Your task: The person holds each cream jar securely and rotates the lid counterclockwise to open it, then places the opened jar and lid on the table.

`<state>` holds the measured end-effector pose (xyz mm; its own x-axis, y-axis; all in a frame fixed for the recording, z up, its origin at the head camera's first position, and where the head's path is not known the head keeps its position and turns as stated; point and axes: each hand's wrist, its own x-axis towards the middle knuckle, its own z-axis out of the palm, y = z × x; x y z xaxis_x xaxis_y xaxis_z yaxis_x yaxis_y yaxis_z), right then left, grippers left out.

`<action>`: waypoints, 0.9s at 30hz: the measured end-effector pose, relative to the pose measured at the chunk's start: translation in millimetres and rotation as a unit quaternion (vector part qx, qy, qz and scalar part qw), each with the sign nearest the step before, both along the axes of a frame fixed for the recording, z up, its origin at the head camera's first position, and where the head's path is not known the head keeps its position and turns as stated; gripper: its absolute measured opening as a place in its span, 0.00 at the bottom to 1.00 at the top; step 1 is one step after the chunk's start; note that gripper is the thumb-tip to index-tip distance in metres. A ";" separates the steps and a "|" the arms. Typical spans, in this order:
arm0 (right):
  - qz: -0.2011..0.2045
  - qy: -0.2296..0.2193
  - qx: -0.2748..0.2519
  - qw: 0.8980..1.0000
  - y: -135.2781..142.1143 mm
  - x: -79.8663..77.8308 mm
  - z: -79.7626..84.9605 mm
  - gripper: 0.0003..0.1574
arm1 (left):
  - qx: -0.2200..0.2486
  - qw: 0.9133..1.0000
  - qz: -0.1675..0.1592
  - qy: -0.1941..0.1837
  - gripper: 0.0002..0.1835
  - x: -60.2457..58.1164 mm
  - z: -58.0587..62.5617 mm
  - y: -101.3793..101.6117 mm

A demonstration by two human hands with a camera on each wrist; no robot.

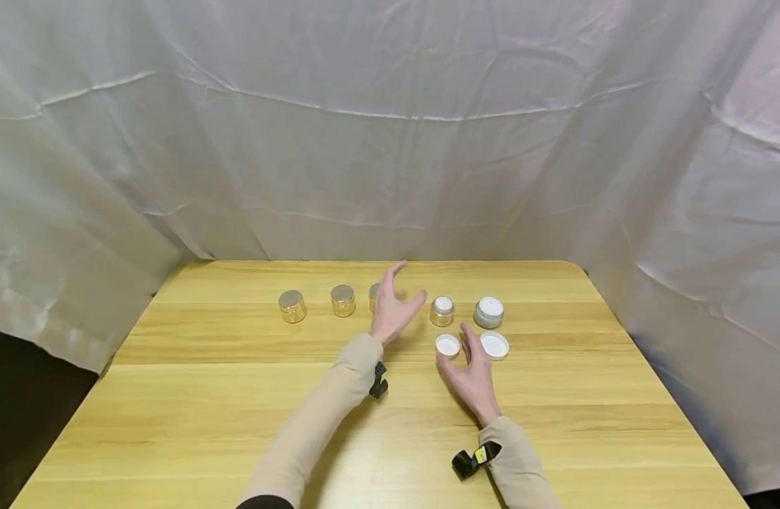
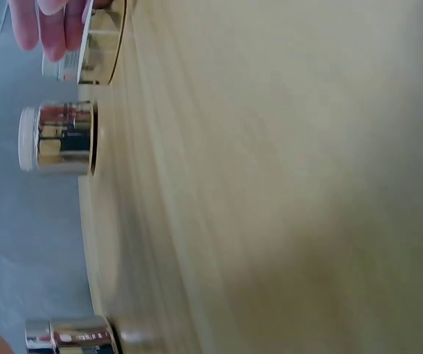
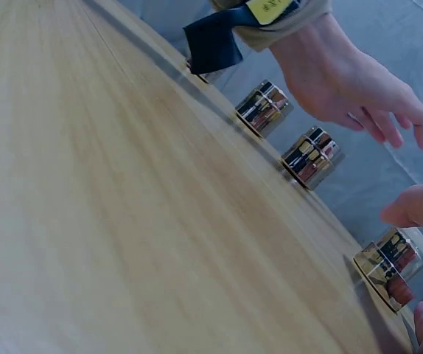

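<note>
Lying inside-up: small lid (image 1: 447, 345), on the bench (image 1: 237, 424) directly in front of the uncapped jar (image 1: 441, 314); probably set there so lid and jar stay paired, its white lining kept off the wood.
Right hand (image 1: 473, 378): fingers loose and parted, thumb on one side of the small lid and forefinger on the other; no grip shows, though whether skin meets the rim cannot be told.
Uncapped jar: upright, gold-sided, white top bare, between the two hands.
Left hand (image 1: 395, 311): free, carrying nothing, thumb spread wide from the fingers, a gap that looks suited to a jar's width.
Third jar (image 1: 373, 298): just beside the left hand, partly hidden behind it.
Row leftward: middle jar (image 1: 343, 301) and end jar (image 1: 292, 307), gold, upright, lids on, spaced apart, which likely leaves room for fingers around each.
Far right: grey jar (image 1: 488, 314), lidless and white-topped, with the large lid (image 1: 494, 346) inside-up in front, the same pairing.
Backdrop: pale curtain (image 1: 390, 155) beyond the bench, perhaps screening the workspace.
</note>
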<state>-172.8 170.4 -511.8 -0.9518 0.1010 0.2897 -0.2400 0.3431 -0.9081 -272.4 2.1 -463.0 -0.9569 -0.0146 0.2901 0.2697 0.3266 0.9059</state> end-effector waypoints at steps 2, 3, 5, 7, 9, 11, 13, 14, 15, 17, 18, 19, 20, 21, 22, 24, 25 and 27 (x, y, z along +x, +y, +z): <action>0.001 -0.004 0.000 1.000 0.1 0.4 0.2 0.49 | 0.004 1.000 0.012 0.008 0.41 0.8 -0.6 -4.8; 0.001 -0.008 0.002 1.000 0.4 0.4 0.4 0.50 | 0.006 1.000 0.018 0.013 0.41 1.3 -0.9 -7.3; 0.002 -0.017 0.003 1.000 0.6 0.3 0.6 0.50 | 0.011 0.999 0.026 0.022 0.41 2.4 -1.3 -12.2; 0.004 -0.020 0.003 1.000 0.9 0.3 0.7 0.50 | 0.015 0.999 0.032 0.027 0.42 3.7 -2.2 -17.0; 0.005 -0.019 0.002 1.000 1.1 0.0 0.9 0.50 | 0.021 0.999 0.036 0.029 0.43 5.2 -2.9 -21.4; 0.007 -0.015 0.002 1.000 1.0 -0.1 1.0 0.49 | 0.023 0.999 0.040 0.023 0.44 6.5 -4.2 -25.3; 0.009 -0.012 0.002 1.000 0.9 -0.4 0.9 0.49 | 0.029 0.999 0.041 0.014 0.46 8.8 -5.7 -28.8; 0.009 -0.011 0.002 1.000 0.9 -0.3 1.1 0.49 | 0.030 0.999 0.041 0.009 0.46 9.9 -6.3 -30.4; 0.009 -0.011 0.004 1.000 0.8 -0.2 1.2 0.49 | 0.032 0.999 0.039 0.004 0.47 11.2 -7.1 -32.0; 0.007 -0.011 0.003 1.000 0.8 0.3 1.6 0.50 | 0.037 0.999 0.035 -0.007 0.49 13.6 -8.5 -35.0; 0.006 -0.011 0.003 1.000 0.7 0.7 1.9 0.50 | 0.040 0.999 0.032 -0.014 0.51 14.8 -9.3 -36.5; 0.006 -0.011 0.004 1.000 0.5 1.1 2.4 0.50 | 0.039 0.998 0.031 -0.023 0.52 15.7 -9.9 -37.8; 0.004 -0.011 0.005 1.000 0.4 1.5 2.9 0.50 | 0.038 0.998 0.031 -0.034 0.53 16.6 -10.5 -39.0; 0.004 -0.011 0.006 1.000 0.3 1.5 3.0 0.50 | 0.038 0.998 0.030 -0.045 0.54 17.3 -11.2 -40.1; 0.004 -0.009 0.007 1.000 0.2 1.4 3.0 0.50 | 0.036 0.997 0.030 -0.056 0.56 17.9 -11.7 -41.0; 0.003 -0.007 0.010 1.000 -0.1 1.4 3.1 0.50 | 0.032 0.996 0.029 -0.077 0.57 18.5 -13.0 -42.8; 0.004 -0.007 0.010 1.000 -0.2 1.3 3.1 0.50 | 0.029 0.996 0.028 -0.084 0.58 18.7 -13.7 -43.5; 0.005 -0.007 0.010 1.000 -0.4 1.0 2.6 0.49 | 0.028 0.994 0.025 -0.098 0.60 18.6 -15.1 -44.6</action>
<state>-171.8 169.9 -509.1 -0.9565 0.0853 0.2789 -0.2317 0.3588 -0.9042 -253.7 -42.5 -478.1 -0.9926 -0.0755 0.0949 0.0700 0.2821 0.9568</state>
